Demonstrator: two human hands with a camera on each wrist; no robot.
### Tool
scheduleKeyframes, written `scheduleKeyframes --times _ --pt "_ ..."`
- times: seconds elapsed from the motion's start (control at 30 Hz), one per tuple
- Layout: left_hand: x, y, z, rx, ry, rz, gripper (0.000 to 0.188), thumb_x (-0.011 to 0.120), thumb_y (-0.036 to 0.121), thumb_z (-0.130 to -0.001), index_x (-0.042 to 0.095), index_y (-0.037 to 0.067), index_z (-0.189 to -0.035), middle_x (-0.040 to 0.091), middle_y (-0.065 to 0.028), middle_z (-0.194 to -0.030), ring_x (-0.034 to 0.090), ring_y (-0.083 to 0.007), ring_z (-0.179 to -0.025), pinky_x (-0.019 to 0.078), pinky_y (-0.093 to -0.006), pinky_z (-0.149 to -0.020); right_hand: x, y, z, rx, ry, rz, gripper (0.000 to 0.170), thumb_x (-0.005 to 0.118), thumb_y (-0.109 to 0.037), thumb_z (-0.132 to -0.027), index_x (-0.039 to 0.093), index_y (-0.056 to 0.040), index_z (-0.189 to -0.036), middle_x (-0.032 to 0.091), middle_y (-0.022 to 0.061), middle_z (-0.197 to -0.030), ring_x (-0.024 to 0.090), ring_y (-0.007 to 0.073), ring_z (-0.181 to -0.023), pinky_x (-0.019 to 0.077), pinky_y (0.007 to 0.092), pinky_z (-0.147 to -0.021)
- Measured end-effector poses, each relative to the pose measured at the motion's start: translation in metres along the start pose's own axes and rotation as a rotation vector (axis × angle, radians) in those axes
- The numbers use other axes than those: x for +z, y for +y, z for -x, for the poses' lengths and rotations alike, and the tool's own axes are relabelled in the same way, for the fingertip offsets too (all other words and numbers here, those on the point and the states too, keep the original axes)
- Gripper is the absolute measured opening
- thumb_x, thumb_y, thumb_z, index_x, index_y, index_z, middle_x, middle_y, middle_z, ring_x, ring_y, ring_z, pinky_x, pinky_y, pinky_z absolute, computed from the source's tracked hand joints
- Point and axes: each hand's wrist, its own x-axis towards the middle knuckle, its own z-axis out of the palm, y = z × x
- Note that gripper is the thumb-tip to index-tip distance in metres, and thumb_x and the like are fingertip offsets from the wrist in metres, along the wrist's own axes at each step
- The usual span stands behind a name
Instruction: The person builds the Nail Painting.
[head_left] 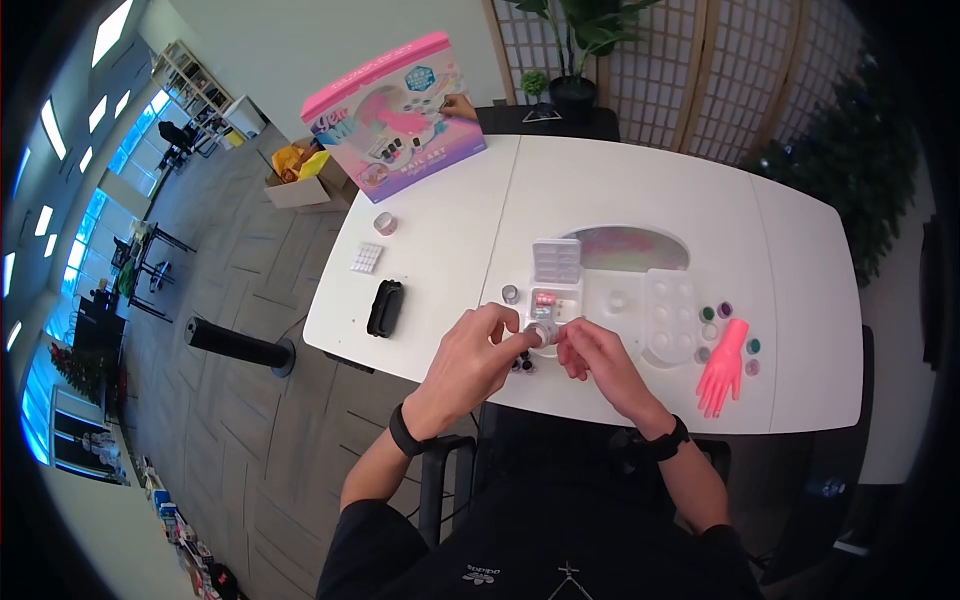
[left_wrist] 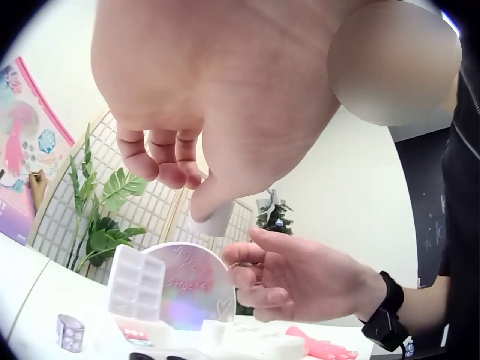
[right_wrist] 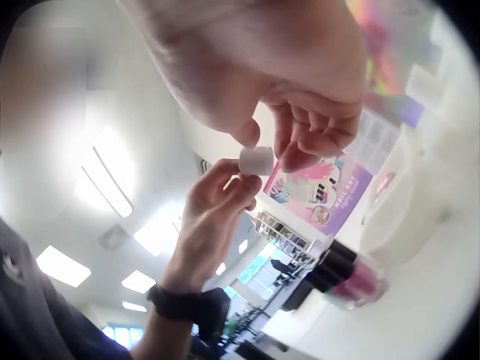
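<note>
1. Small white cylinder (right_wrist: 256,160): between both hands, above the white table (head_left: 440,265).
2. Left hand (head_left: 465,355): pinches the cylinder between thumb and fingers.
3. Right hand (head_left: 605,362): fingers loosely curled, just beside it; contact cannot be told.
4. Pink model hand (head_left: 722,372): lies at the right.

We read "NAIL ART" on the box (head_left: 395,125), far left | "adidas" on the shirt (head_left: 530,535), near | script resembling "gorgeous" on the mirror (left_wrist: 187,281), right of the box
</note>
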Motion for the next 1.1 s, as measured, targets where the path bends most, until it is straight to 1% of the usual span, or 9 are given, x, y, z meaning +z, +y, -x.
scheduleKeyframes --times 0.1,0.2,0.43,0.6,0.7,0.8,0.9,1.0,1.1 --pt "-0.005 0.008 -0.001 0.103 -0.028 0.005 0.050 0.077 -0.009 -0.071 0.080 0.021 -0.111 0.060 -0.0022 -0.105 0.061 -0.0243 -0.087 0.0534 -0.0387 -0.073 -0.002 -0.006 0.007 0.077 -0.025 -0.210 0.035 0.056 -0.035 -0.119 0.069 -0.0025 -0.116 0.058 -0.0012 -0.086 0.051 0.0090 -0.076 0.0425 0.0262 -0.069" --pt "-0.011 0.015 -0.002 0.140 -0.090 -0.001 0.038 0.075 -0.006 -0.079 0.077 0.016 -0.109 0.061 -0.0040 -0.110 0.061 -0.0240 -0.088 0.0527 -0.0397 -0.080 -0.006 -0.007 0.008 0.160 -0.102 -0.279 0.033 0.059 -0.035 -0.118 0.069 -0.0039 -0.111 0.055 -0.0028 -0.084 0.048 0.0082 -0.076 0.0404 0.0259 -0.069" --pt "-0.008 0.015 0.000 0.133 -0.091 0.029 0.033 0.073 -0.006 -0.080 0.077 0.015 -0.105 0.063 -0.0049 -0.115 0.062 -0.0242 -0.089 0.0527 -0.0385 -0.081 -0.010 -0.008 0.008 0.211 -0.205 -0.403 0.021 0.066 -0.026 -0.114 0.070 -0.0066 -0.107 0.054 -0.0054 -0.084 0.046 0.0066 -0.077 0.0394 0.0250 -0.071" --pt "-0.004 0.014 0.002 0.122 -0.068 0.055 0.034 0.077 -0.005 -0.080 0.078 0.013 -0.108 0.066 -0.0055 -0.123 0.063 -0.0240 -0.089 0.0525 -0.0391 -0.083 -0.009 -0.006 0.009 0.195 -0.178 -0.430 0.015 0.068 -0.022 -0.112 0.069 -0.0068 -0.111 0.054 -0.0060 -0.085 0.047 0.0066 -0.078 0.0399 0.0240 -0.072" --pt "-0.009 0.022 -0.002 0.080 -0.046 0.103 0.031 0.081 -0.003 -0.081 0.077 0.011 -0.108 0.067 -0.0058 -0.124 0.064 -0.0226 -0.087 0.0531 -0.0379 -0.078 -0.009 -0.003 0.008 0.157 -0.155 -0.434 0.014 0.068 -0.021 -0.112 0.069 -0.0066 -0.113 0.055 -0.0057 -0.086 0.048 0.0066 -0.078 0.0404 0.0242 -0.072" --pt "-0.007 0.025 0.000 0.054 -0.027 0.117 0.026 0.089 0.006 -0.084 0.079 0.010 -0.108 0.068 -0.0050 -0.125 0.065 -0.0218 -0.087 0.0528 -0.0374 -0.078 -0.007 -0.003 0.009 0.148 -0.140 -0.427 0.015 0.068 -0.022 -0.113 0.068 -0.0067 -0.113 0.056 -0.0051 -0.086 0.049 0.0069 -0.079 0.0407 0.0244 -0.072" --pt "0.007 0.018 0.007 0.073 -0.002 0.080 0.025 0.092 0.011 -0.085 0.080 0.010 -0.107 0.069 -0.0038 -0.123 0.065 -0.0212 -0.087 0.0530 -0.0378 -0.079 -0.006 -0.002 0.010 0.153 -0.152 -0.441 0.018 0.066 -0.025 -0.114 0.068 -0.0069 -0.112 0.056 -0.0046 -0.084 0.050 0.0074 -0.078 0.0409 0.0250 -0.071" --pt "0.010 0.019 0.007 0.094 0.008 0.115 0.023 0.089 0.006 -0.085 0.081 0.011 -0.106 0.070 -0.0036 -0.123 0.065 -0.0213 -0.088 0.0533 -0.0382 -0.079 -0.005 -0.005 0.010 0.192 -0.116 -0.498 0.022 0.064 -0.028 -0.115 0.068 -0.0069 -0.109 0.056 -0.0041 -0.082 0.051 0.0078 -0.076 0.0406 0.0256 -0.069" --pt "0.005 0.021 0.006 0.140 -0.026 0.019 0.026 0.089 0.004 -0.082 0.081 0.012 -0.106 0.069 -0.0041 -0.124 0.065 -0.0220 -0.089 0.0538 -0.0388 -0.080 -0.008 -0.005 0.009 0.225 -0.120 -0.482 0.024 0.064 -0.029 -0.115 0.068 -0.0066 -0.107 0.056 -0.0040 -0.080 0.050 0.0078 -0.073 0.0401 0.0259 -0.067"
